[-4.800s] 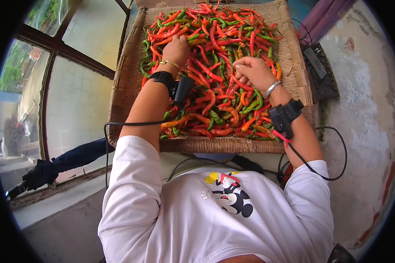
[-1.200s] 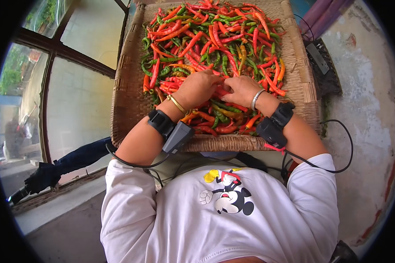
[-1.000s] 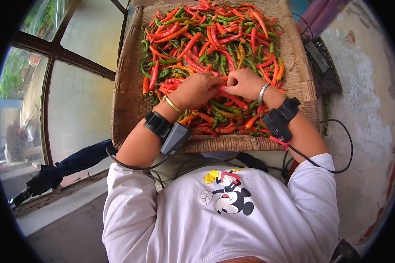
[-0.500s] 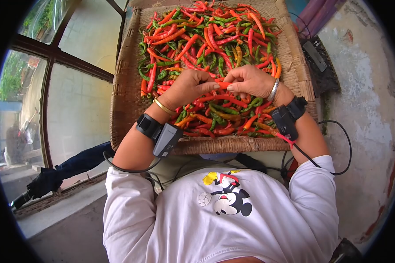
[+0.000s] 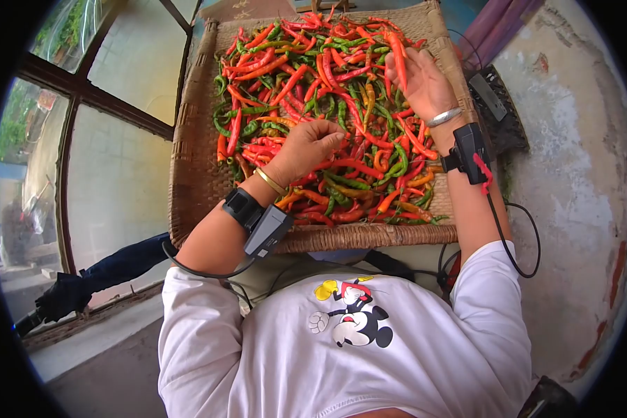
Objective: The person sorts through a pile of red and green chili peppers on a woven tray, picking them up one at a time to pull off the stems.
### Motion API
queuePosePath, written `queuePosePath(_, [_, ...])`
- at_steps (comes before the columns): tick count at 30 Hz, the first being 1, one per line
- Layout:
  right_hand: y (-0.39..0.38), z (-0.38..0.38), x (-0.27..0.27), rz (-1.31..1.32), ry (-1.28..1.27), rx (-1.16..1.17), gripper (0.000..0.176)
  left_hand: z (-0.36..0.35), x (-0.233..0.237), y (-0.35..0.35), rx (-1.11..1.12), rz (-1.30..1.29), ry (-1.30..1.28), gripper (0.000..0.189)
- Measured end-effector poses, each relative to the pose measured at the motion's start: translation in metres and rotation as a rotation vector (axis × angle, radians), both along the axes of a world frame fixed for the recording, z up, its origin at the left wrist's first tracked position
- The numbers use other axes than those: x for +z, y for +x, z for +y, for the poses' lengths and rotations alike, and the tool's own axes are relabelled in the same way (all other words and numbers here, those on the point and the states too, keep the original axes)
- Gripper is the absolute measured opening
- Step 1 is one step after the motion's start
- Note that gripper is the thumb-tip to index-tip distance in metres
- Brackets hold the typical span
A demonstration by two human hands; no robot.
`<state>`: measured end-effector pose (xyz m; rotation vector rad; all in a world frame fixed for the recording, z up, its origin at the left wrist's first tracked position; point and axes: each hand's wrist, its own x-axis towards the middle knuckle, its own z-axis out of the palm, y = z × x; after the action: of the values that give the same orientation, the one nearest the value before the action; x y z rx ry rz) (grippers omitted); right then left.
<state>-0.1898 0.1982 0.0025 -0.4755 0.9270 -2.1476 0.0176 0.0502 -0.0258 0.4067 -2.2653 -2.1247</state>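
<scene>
My left hand (image 5: 308, 148) is closed in a pinch above the middle of the pepper pile; whatever it holds, if anything, is hidden. My right hand (image 5: 423, 85) is over the pile's upper right, palm turned inward and fingers loosely extended. A long red pepper (image 5: 397, 61) shows right beside its fingertips, without a visible grip around it. Red, green and orange peppers (image 5: 348, 104) lie heaped in a shallow woven basket (image 5: 313, 238) in front of my body.
On the left are framed windows (image 5: 122, 125) and a dark folded umbrella (image 5: 118, 268). A black crate-like object (image 5: 498, 104) stands right of the basket, by a worn wall (image 5: 571, 174). Black cables run from the devices strapped to both forearms.
My hands were together around an orange-red pepper over the pile. My right hand has since moved up and right, and its fingers have opened. My left hand stays near the middle, still pinched.
</scene>
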Motion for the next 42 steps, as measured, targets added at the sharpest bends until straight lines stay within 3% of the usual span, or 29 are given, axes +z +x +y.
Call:
queuePosePath(3, [-0.005, 0.005, -0.001, -0.059, 0.101, -0.13, 0.037, 0.006, -0.006, -0.001, -0.073, 0.028, -0.067, 0.014])
queuePosePath(5, [0.003, 0.008, -0.005, 0.0, 0.215, -0.155, 0.037, 0.006, -0.012, -0.001, -0.143, 0.248, -0.486, 0.011])
queuePosePath(6, [0.007, 0.008, -0.005, 0.109, 0.295, 0.007, 0.038, 0.006, -0.007, -0.001, -0.164, 0.31, -0.688, 0.012])
queuePosePath(7, [0.012, 0.01, -0.004, 0.219, 0.373, 0.169, 0.038, 0.006, -0.005, 0.0, -0.164, 0.309, -0.688, 0.012])
queuePosePath(9, [0.032, 0.008, -0.001, 0.286, 0.462, 0.183, 0.034, 0.006, -0.004, 0.001, -0.303, 0.225, -0.96, 0.016])
queuePosePath(11, [0.05, 0.004, 0.006, 0.645, 0.805, 0.44, 0.027, 0.007, -0.005, 0.0, -0.289, 0.224, -0.979, 0.016])
queuePosePath(14, [0.074, 0.0, 0.001, 1.313, 0.86, 0.582, 0.026, 0.007, -0.008, 0.0, -0.29, 0.204, -1.002, 0.016])
queuePosePath(17, [0.096, -0.006, 0.003, 1.547, 1.102, 0.729, 0.028, 0.005, -0.006, 0.0, -0.319, 0.211, -0.97, 0.015])
queuePosePath(20, [0.104, -0.008, 0.006, 1.671, 1.22, 0.681, 0.028, 0.001, -0.002, 0.003, -0.345, 0.248, -0.908, 0.014])
queuePosePath(24, [0.107, -0.008, 0.002, 1.702, 1.228, 0.659, 0.024, -0.002, -0.002, 0.0, -0.356, 0.247, -0.872, 0.014])
queuePosePath(29, [0.095, -0.008, 0.005, 1.474, 1.229, 0.679, 0.016, -0.004, 0.001, 0.001, -0.38, 0.244, -0.781, 0.014])
queuePosePath(34, [0.087, -0.004, 0.006, 1.342, 1.158, 0.667, 0.02, -0.001, 0.004, 0.004, -0.438, 0.169, -0.757, 0.015])
queuePosePath(36, [0.092, -0.004, 0.003, 1.487, 1.165, 0.764, 0.024, -0.001, 0.003, 0.004, -0.439, 0.156, -0.811, 0.017])
queuePosePath(40, [0.1, -0.005, -0.007, 1.73, 1.148, 0.694, 0.026, 0.001, 0.006, 0.003, -0.417, 0.115, -0.881, 0.019])
queuePosePath(42, [0.097, -0.006, -0.002, 1.683, 1.169, 0.697, 0.026, -0.001, 0.008, 0.002, -0.34, 0.136, -0.684, 0.021])
